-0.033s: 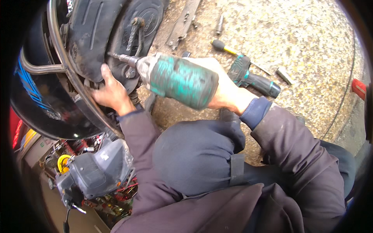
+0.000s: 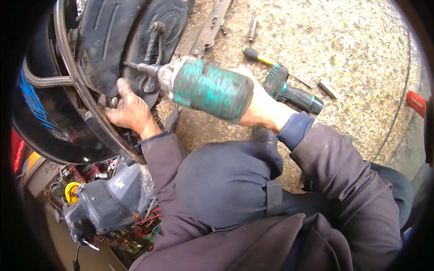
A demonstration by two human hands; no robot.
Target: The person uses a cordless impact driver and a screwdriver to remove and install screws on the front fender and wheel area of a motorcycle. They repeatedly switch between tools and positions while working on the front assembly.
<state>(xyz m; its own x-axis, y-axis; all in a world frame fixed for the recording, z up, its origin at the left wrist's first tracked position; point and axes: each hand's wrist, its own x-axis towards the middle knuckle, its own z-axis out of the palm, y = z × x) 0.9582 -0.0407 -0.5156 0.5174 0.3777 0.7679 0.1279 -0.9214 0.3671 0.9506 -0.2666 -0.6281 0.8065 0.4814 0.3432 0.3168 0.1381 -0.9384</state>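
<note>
Raised lettering rings the round black cover (image 2: 174, 28), and a small white label with unreadable print sits on the grey plastic body (image 2: 108, 198) at lower left. The right hand (image 2: 257, 101) is wrapped round the grip of a worn teal-and-black power driver (image 2: 210, 90) — most of its fingers hidden behind the housing — and the driver's bit ends by the lower edge of the ribbed black casing (image 2: 106, 38); whether it touches, I cannot tell. Just below, the left hand (image 2: 131, 110) rests by that edge, thumb raised; whether the fingers pinch anything is unclear. A bent metal tube (image 2: 86, 92) runs close past these fingers, and a crank lever (image 2: 154, 43) stands just beyond the bit. On the speckled ground lie a metal strip (image 2: 211, 28), a yellow-and-black screwdriver (image 2: 257, 56), a smaller cordless driver (image 2: 294, 92) and a metal socket (image 2: 328, 88) — all to the right of the casing.
</note>
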